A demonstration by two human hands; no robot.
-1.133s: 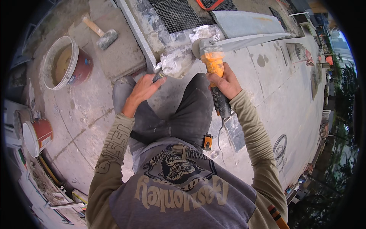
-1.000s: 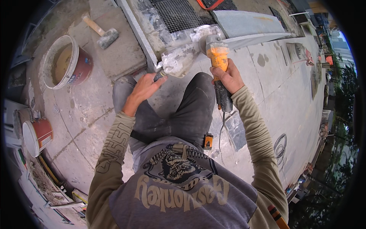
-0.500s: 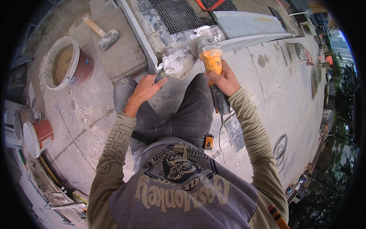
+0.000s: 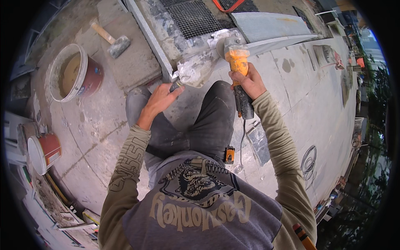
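Note:
My right hand (image 4: 248, 82) is wrapped around the yellow-and-black body of an angle grinder (image 4: 237, 62). Its grey metal head points away from me, with the disc on its left side near crumpled white material. The power cord runs from its rear end down past my right thigh. My left hand (image 4: 159, 101) is closed on a short dark-handled tool (image 4: 176, 85), whose far end lies by the corner of a long grey stone edging (image 4: 155, 41). Just right of that corner sits a greyish piece smeared with white (image 4: 192, 71); I cannot tell what it is.
To the left, a mallet (image 4: 118, 46) rests on a concrete slab, beside a dirty bucket (image 4: 79, 92) of murky liquid. Another red-and-white bucket (image 4: 51, 146) is farther left. Grey stone slabs (image 4: 271, 27) and black mesh mats (image 4: 192, 18) lie ahead. Coiled cable (image 4: 308, 162) is at right.
The angle grinder in my right hand has shifted right and slightly away from me, its disc farther from the white-smeared piece. My left hand has stayed nearly still.

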